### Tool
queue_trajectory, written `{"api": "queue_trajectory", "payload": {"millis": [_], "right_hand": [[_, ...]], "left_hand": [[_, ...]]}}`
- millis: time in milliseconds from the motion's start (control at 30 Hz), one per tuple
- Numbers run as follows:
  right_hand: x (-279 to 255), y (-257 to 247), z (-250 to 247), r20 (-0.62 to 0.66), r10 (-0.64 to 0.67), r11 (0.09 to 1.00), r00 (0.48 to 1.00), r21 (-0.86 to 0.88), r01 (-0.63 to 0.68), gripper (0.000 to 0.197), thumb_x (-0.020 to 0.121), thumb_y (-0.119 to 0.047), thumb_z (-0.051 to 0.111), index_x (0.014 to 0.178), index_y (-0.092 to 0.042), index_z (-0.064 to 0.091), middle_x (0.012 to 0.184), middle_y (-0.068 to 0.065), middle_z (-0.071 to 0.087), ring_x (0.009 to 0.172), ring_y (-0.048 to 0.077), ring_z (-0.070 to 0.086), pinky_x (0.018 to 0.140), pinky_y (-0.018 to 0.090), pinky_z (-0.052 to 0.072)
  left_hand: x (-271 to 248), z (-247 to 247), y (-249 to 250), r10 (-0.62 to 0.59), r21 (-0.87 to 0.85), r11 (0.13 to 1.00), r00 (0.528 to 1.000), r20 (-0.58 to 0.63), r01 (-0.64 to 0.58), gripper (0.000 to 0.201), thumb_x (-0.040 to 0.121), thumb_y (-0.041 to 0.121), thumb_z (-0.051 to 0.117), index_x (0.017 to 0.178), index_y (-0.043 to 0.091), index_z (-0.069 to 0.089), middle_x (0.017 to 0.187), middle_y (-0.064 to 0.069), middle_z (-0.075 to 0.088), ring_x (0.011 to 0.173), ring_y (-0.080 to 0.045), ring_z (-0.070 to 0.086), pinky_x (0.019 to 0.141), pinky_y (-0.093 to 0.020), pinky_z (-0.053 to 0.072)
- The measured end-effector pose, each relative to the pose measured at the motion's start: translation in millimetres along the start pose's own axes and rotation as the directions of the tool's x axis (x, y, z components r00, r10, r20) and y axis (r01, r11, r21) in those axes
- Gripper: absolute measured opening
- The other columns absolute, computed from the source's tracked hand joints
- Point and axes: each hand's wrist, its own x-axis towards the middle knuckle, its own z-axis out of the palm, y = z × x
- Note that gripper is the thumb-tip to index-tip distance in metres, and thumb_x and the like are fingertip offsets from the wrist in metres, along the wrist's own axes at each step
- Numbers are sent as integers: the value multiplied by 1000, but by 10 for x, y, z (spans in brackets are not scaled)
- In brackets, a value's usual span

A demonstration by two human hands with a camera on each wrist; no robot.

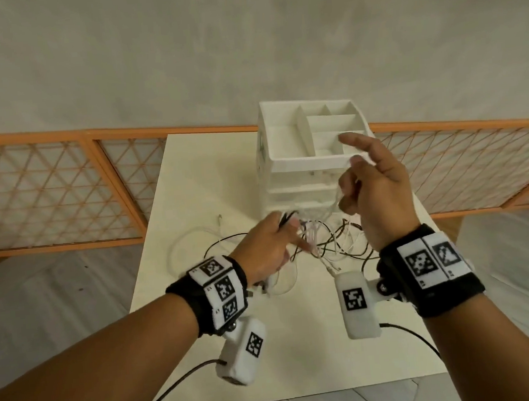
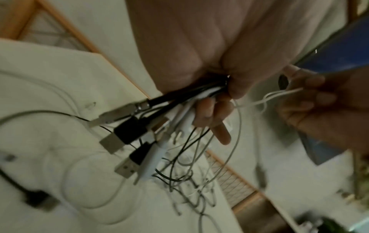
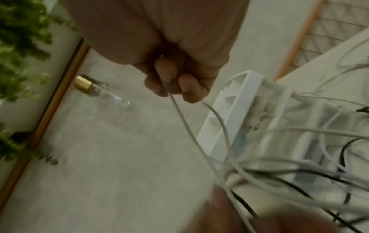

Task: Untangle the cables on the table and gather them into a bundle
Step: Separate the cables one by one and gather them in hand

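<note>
Left hand (image 1: pixel 265 247) clenched; right hand (image 1: pixel 377 188) raised, pinching.

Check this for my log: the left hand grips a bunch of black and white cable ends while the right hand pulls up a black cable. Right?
Not quite. The left hand does grip the cable ends, black and white, but the cable the right hand pinches is white, not black. The right wrist view shows it.

Bare forearms, black wristbands (image 1: pixel 430 269) with white square-code tags, white wrist cameras (image 1: pixel 358 303), dark cables (image 1: pixel 406 331)
</note>
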Motion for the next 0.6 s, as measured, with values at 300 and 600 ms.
{"api": "queue_trajectory", "payload": {"millis": [300,600], "right_hand": [[483,113,-623,-447,-57,983,893,-183,-28,36,97,-5,42,127,-23,49,85,1,57,56,7,57,63,33,55],[-135,499,113,363,-112,627,925,-696,349,35,85,-16,77,118,-24,70,116,1,59,62,5,58,73,20,48]], "left_hand": [[1,-412,-448,-99,371,915,980,-174,158,31,104,38,40,87,15,50,80,2,63,58,-17,46,54,-28,37],[146,-312,157,-29,-77,997,999,-34,26,19,106,28,44,97,15,54,71,-9,62,42,-10,34,41,-23,27]]}}
